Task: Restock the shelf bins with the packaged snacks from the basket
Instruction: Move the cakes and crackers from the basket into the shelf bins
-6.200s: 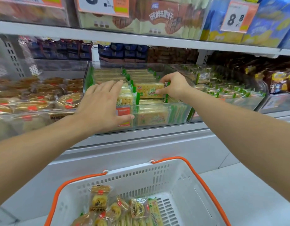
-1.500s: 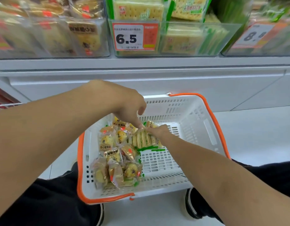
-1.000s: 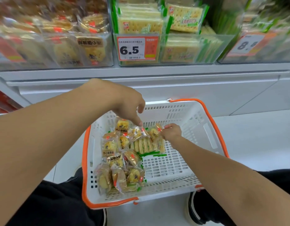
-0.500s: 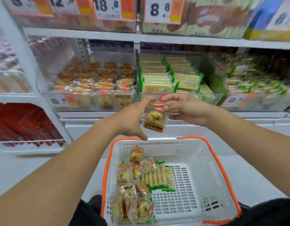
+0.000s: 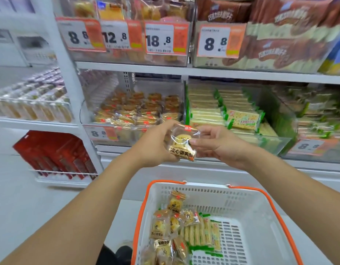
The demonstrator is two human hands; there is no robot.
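Both hands hold one pastry packet [image 5: 181, 145] upright above the basket [image 5: 276, 211]: left hand [image 5: 155, 144] fingers wrap it, right hand [image 5: 218, 144] pinches its edge; matching pastry bin [image 5: 138, 111] lies just beyond, slightly left.

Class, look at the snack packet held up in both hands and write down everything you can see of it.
The snack packet is a small clear, glossy plastic wrapper with a round yellow pastry inside. A dark band with pale characters crosses its lower end and a small red mark sits at its top edge. It is held in the air, slightly tilted, in front of the shelf bins and above the basket. The left hand grips its left side; the right hand pinches its right edge. Nothing else touches it.
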